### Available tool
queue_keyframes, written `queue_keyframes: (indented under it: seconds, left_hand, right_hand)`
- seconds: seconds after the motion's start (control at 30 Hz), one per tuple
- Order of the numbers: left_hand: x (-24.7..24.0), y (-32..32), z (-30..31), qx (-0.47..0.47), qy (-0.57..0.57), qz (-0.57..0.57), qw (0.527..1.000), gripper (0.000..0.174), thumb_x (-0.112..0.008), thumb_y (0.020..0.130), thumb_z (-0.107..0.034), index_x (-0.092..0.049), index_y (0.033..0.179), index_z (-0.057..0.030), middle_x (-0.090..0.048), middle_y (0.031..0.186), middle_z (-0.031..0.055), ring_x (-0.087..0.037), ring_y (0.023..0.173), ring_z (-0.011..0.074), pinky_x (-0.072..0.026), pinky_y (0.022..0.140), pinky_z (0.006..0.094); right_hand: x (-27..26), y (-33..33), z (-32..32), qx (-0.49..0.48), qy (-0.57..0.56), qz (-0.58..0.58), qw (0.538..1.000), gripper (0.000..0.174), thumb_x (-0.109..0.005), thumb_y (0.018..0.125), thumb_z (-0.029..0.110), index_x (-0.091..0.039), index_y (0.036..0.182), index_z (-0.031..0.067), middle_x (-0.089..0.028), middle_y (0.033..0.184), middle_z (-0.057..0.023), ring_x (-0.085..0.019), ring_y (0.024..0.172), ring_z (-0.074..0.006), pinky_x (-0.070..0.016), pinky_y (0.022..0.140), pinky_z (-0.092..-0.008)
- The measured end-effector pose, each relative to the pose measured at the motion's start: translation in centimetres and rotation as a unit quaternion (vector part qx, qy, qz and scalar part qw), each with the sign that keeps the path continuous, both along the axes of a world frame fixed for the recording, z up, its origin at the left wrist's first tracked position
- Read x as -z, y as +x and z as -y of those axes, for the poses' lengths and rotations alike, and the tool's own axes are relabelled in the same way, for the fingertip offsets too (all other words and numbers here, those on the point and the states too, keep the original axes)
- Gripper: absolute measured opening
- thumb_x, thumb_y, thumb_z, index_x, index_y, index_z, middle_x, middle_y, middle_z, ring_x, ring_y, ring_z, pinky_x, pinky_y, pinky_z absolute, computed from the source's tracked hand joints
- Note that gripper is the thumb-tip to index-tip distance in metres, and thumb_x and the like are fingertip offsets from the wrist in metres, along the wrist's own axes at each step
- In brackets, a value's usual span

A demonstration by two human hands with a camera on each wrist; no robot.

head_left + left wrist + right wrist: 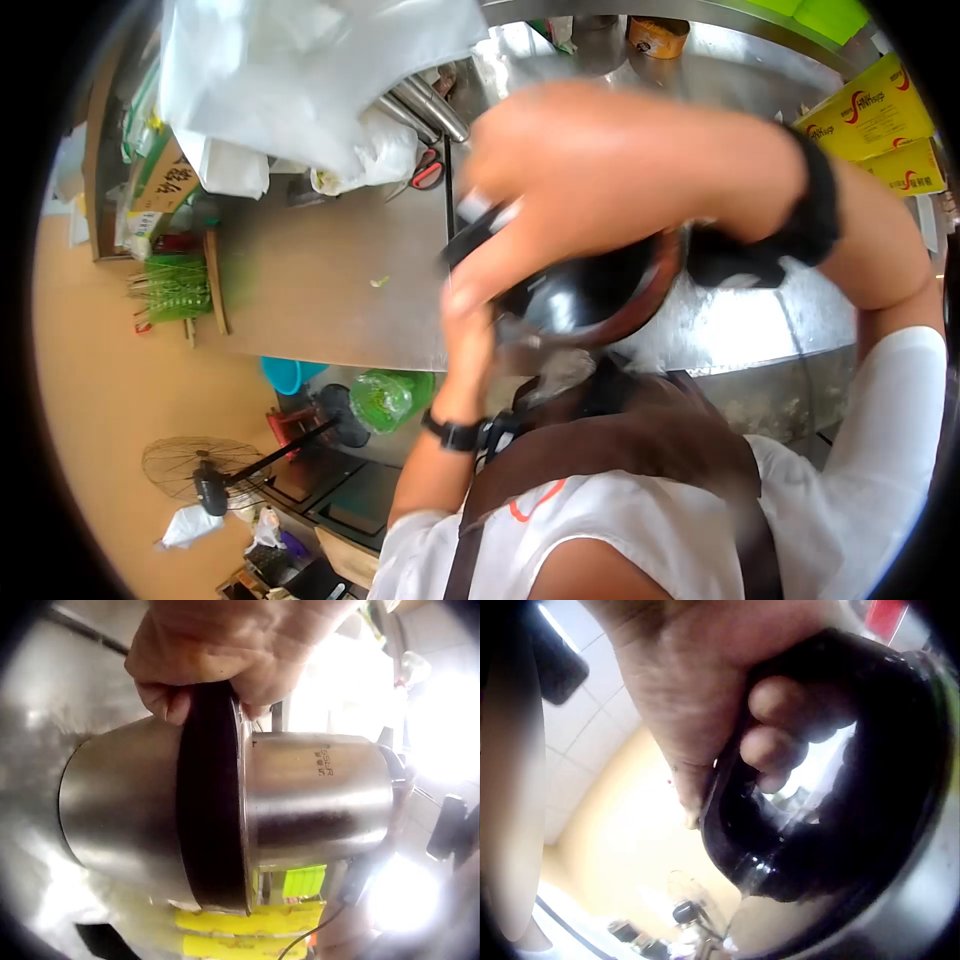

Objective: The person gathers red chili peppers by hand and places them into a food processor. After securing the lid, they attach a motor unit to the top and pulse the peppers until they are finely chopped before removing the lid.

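Observation:
Both hands are on a steel appliance (322,795) that has a wide black collar (210,795) between two metal cylinders. My left hand (225,645) pinches the collar's edge between thumb and fingers in the left wrist view. In the right wrist view, the fingers of my right hand (705,690) curl through a black loop handle (892,750) on the appliance. From the head, the right hand is blurred and covers much of the appliance, whose dark glossy round part shows below the forearm. Its exact kind cannot be told.
A steel counter (320,290) lies underneath. White plastic bags (300,80), red-handled scissors (428,172) and steel cylinders (432,105) are at the back left. Yellow boxes (875,115) stand at the back right. A green basket (180,285) sits at left, a fan (207,485) beyond the counter.

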State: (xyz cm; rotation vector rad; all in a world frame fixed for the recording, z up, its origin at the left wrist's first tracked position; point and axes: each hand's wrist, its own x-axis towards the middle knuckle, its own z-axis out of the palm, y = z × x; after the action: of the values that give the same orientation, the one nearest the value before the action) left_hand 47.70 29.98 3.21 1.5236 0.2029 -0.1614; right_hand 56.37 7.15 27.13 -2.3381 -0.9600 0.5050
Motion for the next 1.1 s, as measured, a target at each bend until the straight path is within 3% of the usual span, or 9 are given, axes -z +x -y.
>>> queue_keyframes:
  seconds: [0.17, 0.23, 0.3, 0.37, 0.53, 0.63, 0.73, 0.9, 1.1]
  left_hand:
    - [-3.3, -0.8, -0.1, -0.122, -0.054, -0.056, 0.989, 0.038, -0.051, 0.098, -0.024, -0.051, 0.130, -0.0032, -0.057, 0.126, 0.0145, -0.057, 0.113, 0.0247, -0.0510, 0.092, 0.0373]
    - [-1.7, 2.2, 0.7, -0.059, -0.074, -0.079, 0.992, 0.055, -0.069, 0.088, -0.032, -0.051, 0.123, 0.0058, -0.063, 0.110, 0.0146, -0.063, 0.092, 0.0191, -0.0510, 0.084, 0.0337]
    - [-4.2, 4.7, 6.9, 0.035, 0.121, -0.105, 0.986, 0.057, -0.074, 0.082, -0.038, -0.058, 0.111, 0.0077, -0.067, 0.094, 0.0130, -0.063, 0.081, 0.0171, -0.0512, 0.075, 0.0310]
    - [-3.4, 5.3, 11.1, 0.042, 0.028, -0.084, 0.995, 0.048, -0.074, 0.083, -0.038, -0.064, 0.100, 0.0056, -0.068, 0.086, 0.0095, -0.062, 0.079, 0.0148, -0.0490, 0.071, 0.0277]
    - [-3.9, 2.7, 7.8, 0.024, -0.006, -0.091, 0.996, 0.041, -0.071, 0.086, -0.035, -0.065, 0.100, 0.0037, -0.067, 0.084, 0.0065, -0.062, 0.078, 0.0148, -0.0490, 0.073, 0.0269]
    - [-1.2, -0.4, 0.8, -0.048, 0.077, 0.010, 0.996, 0.038, -0.065, 0.091, -0.031, -0.063, 0.107, 0.0031, -0.068, 0.090, 0.0090, -0.063, 0.080, 0.0170, -0.0500, 0.076, 0.0272]
    - [-2.7, -2.0, -0.1, -0.144, 0.035, -0.020, 0.989, 0.045, -0.064, 0.091, -0.028, -0.057, 0.120, 0.0053, -0.067, 0.102, 0.0139, -0.065, 0.086, 0.0204, -0.0516, 0.078, 0.0304]
    - [-6.8, 2.7, 4.6, 0.006, 0.124, -0.086, 0.989, 0.055, -0.073, 0.082, -0.043, -0.064, 0.100, 0.0080, -0.069, 0.086, 0.0118, -0.063, 0.075, 0.0155, -0.0507, 0.067, 0.0294]
    - [-4.7, 3.8, 10.9, 0.074, -0.012, -0.099, 0.992, 0.047, -0.071, 0.085, -0.040, -0.064, 0.095, 0.0058, -0.067, 0.083, 0.0080, -0.060, 0.074, 0.0127, -0.0481, 0.065, 0.0270]
  right_hand:
    - [-0.5, -0.1, 1.4, -0.074, 0.062, 0.020, 0.995, 0.063, -0.062, 0.078, 0.058, -0.069, 0.073, -0.0044, -0.064, 0.070, -0.0200, -0.064, 0.071, -0.0362, -0.0529, 0.064, -0.0431]
    - [1.8, 0.4, 2.5, -0.009, 0.013, 0.038, 0.999, 0.066, -0.062, 0.078, 0.060, -0.069, 0.072, -0.0045, -0.062, 0.065, -0.0206, -0.065, 0.070, -0.0371, -0.0527, 0.064, -0.0433]
    - [1.5, -0.1, 7.1, 0.101, 0.041, 0.009, 0.994, 0.066, -0.072, 0.074, 0.057, -0.062, 0.063, -0.0066, -0.046, 0.049, -0.0127, -0.049, 0.048, -0.0205, -0.0411, 0.049, -0.0357]
    - [1.4, -0.8, 10.6, 0.175, 0.004, 0.019, 0.984, 0.063, -0.077, 0.070, 0.052, -0.055, 0.057, -0.0049, -0.038, 0.049, -0.0061, -0.037, 0.048, -0.0124, -0.0304, 0.045, -0.0320]
    - [-0.6, 0.0, 6.2, 0.064, -0.036, 0.087, 0.993, 0.062, -0.076, 0.071, 0.050, -0.053, 0.057, -0.0047, -0.037, 0.049, -0.0097, -0.036, 0.045, -0.0179, -0.0304, 0.044, -0.0342]
    - [1.3, 1.3, 0.2, -0.058, 0.010, 0.050, 0.997, 0.068, -0.063, 0.077, 0.059, -0.066, 0.070, -0.0078, -0.059, 0.061, -0.0223, -0.064, 0.065, -0.0361, -0.0516, 0.061, -0.0423]
    - [-1.2, -0.1, 0.5, -0.096, 0.036, 0.015, 0.995, 0.068, -0.062, 0.076, 0.061, -0.068, 0.072, -0.0071, -0.062, 0.066, -0.0218, -0.064, 0.068, -0.0375, -0.0516, 0.062, -0.0433]
    - [0.7, -0.5, 6.0, 0.047, 0.037, 0.040, 0.997, 0.062, -0.075, 0.072, 0.052, -0.060, 0.062, -0.0072, -0.048, 0.050, -0.0113, -0.052, 0.046, -0.0218, -0.0434, 0.048, -0.0332]
    - [0.4, -2.4, 11.1, 0.254, -0.020, -0.078, 0.964, 0.053, -0.080, 0.068, 0.046, -0.052, 0.057, 0.0014, -0.040, 0.051, 0.0041, -0.042, 0.049, -0.0056, -0.0319, 0.044, -0.0251]
